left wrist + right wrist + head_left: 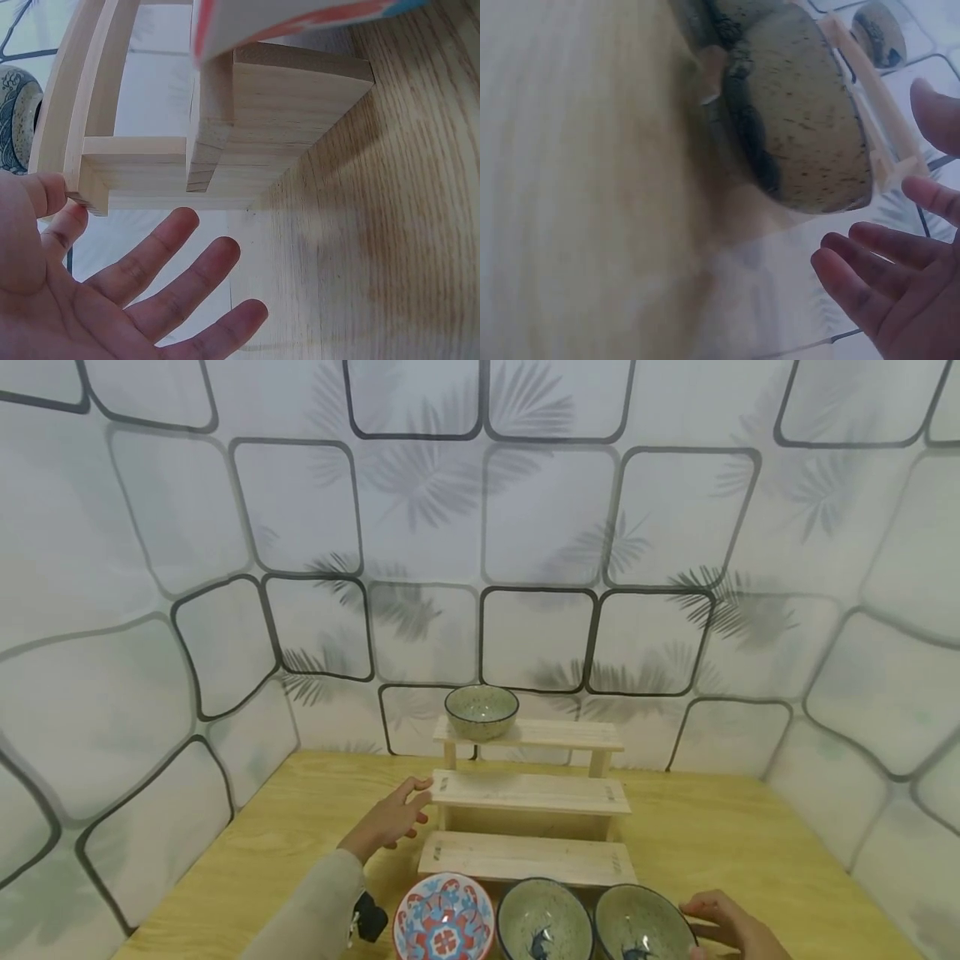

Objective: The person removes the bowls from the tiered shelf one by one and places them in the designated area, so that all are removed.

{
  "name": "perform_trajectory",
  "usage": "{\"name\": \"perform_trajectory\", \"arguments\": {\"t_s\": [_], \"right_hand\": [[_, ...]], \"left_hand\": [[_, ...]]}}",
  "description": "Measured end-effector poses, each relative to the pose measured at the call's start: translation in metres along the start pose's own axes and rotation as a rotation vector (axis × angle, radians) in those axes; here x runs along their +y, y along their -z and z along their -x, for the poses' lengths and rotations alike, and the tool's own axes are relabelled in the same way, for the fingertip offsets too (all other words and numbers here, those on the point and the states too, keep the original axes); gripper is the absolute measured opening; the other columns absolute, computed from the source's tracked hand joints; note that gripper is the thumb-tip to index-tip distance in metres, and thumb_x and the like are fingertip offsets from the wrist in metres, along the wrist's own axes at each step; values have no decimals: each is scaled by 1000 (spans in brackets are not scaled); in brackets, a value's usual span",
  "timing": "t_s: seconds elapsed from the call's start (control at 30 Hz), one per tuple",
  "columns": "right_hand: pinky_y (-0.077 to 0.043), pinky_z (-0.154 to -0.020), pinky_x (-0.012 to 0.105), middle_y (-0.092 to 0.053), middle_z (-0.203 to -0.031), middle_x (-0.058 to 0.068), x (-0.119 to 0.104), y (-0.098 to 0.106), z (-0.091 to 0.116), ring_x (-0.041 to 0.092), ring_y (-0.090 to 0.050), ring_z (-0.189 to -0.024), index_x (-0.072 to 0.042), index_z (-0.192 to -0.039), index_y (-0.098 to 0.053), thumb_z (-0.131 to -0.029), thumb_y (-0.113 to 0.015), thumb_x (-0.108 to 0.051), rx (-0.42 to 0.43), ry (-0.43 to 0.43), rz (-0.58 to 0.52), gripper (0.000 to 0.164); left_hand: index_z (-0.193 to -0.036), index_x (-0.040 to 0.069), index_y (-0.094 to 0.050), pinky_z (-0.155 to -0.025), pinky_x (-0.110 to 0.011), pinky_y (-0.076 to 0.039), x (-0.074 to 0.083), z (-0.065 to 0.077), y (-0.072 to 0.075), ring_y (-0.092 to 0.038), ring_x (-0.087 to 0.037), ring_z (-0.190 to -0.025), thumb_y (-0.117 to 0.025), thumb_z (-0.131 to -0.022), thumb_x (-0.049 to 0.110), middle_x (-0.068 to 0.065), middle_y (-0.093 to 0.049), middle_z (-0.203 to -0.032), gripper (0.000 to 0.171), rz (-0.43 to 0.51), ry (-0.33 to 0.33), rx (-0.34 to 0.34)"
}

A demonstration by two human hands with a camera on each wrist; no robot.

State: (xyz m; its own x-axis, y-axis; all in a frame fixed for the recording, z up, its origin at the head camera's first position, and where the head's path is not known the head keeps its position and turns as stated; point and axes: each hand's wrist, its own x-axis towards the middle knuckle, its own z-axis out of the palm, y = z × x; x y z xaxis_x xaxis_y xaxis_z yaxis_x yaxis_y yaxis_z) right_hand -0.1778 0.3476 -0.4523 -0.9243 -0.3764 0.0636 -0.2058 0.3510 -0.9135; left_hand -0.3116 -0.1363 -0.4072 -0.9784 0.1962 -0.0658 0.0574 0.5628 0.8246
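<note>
A three-tier wooden stand point(528, 792) stands on the table. At the left end of its middle board, my left hand point(393, 818) pinches the board's corner between thumb and index finger; the other fingers point(161, 251) are spread free. One speckled green bowl point(482, 714) sits on the top tier, toward its left. Before the stand are a red-and-blue patterned bowl point(445, 920), a middle speckled bowl point(545, 922) and a right speckled bowl point(643, 927). Beside the right bowl is my right hand point(731, 927), fingers relaxed and apart from the bowl in the right wrist view point(907, 285).
The wood-grain table point(705, 835) extends to both sides of the stand. Patterned cloth walls point(547, 518) enclose it at the back, left and right. A black device point(370, 917) is at the left wrist.
</note>
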Motion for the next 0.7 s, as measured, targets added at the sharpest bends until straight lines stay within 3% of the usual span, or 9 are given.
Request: {"name": "perform_trajectory", "arguments": {"t_s": [0.1,0.17,0.27,0.4,0.57,0.7], "right_hand": [[-54,-75,38,-47,-127,40,-17,0,-5,-4,-60,-99,9,-123,-41,-102,-50,-11,54,-10,43,31],[-54,-76,35,-47,-127,40,-28,-1,-10,-2,-60,-102,10,-127,-38,-103,-47,-10,81,45,78,33],[-54,-76,34,-58,-128,15,-42,-4,-21,1,-60,-105,9,-131,-36,-103,-46,-5,121,169,104,33],[-55,-73,36,-58,-121,-18,-60,-9,-41,5,-61,-106,6,-132,-38,-101,-45,2,152,325,82,32],[-55,-75,39,-59,-123,-12,-83,-20,-69,9,-61,-108,3,-133,-40,-102,-38,6,119,448,26,31],[-54,-77,43,-58,-126,1,-103,-31,-89,14,-61,-110,5,-134,-38,-105,-30,1,69,503,-10,31]], "left_hand": [[-141,30,-45,-61,-43,-45,-1,1,0,-62,-26,-86,-40,-101,55,-5,-66,-109,48,-1,3,2],[-142,29,-45,-61,-44,-45,-1,2,0,-62,-26,-86,-40,-101,54,-5,-67,-109,48,2,7,1],[-142,29,-45,-62,-43,-45,0,3,0,-62,-26,-86,-40,-101,53,-5,-67,-109,48,4,10,5],[-143,30,-43,-63,-44,-45,2,3,0,-63,-26,-88,-39,-101,55,-6,-67,-110,49,8,7,1],[-143,31,-43,-63,-44,-45,1,2,0,-62,-26,-88,-39,-101,56,-6,-66,-111,49,5,-2,-8],[-144,31,-42,-63,-44,-44,1,2,-1,-62,-26,-87,-39,-100,57,-6,-66,-110,51,11,-2,-13]]}}
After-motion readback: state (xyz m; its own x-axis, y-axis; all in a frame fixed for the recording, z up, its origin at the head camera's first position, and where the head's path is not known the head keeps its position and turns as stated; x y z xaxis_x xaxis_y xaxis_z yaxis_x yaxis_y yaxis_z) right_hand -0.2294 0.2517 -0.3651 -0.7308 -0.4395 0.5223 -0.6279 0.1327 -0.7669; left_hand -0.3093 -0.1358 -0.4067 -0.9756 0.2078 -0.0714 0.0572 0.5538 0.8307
